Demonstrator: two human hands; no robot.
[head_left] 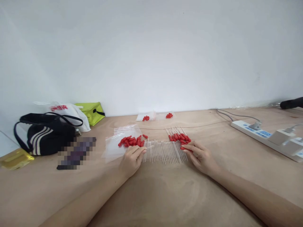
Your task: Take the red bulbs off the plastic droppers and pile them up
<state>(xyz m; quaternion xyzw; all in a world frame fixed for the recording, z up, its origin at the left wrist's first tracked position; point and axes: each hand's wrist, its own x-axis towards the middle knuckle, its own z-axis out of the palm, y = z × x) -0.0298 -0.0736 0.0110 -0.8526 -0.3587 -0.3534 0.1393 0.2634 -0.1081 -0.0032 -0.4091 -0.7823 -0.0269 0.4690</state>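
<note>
My left hand (133, 158) is closed in a pinch on a thin clear dropper tube (149, 147), whose end points to the right. A pinch of my right hand (200, 156) holds a small red dropper bulb (183, 148); whether a tube is fitted in it cannot be made out. Between the hands lies a wide row of clear tubes (163, 152). Just beyond my right fingers are several tubes with red bulbs on their near ends (179, 137). Beside my left hand, a pile of loose red bulbs (130, 141) rests on clear plastic bags (113, 148).
At the back lie two bags with red bulbs (146, 118) (169, 115). A black bag (50, 135), a white bag (71, 113), a green bag (93, 113) and a blurred dark object (77, 153) are on the left. A white power strip (267, 138) with cables sits right.
</note>
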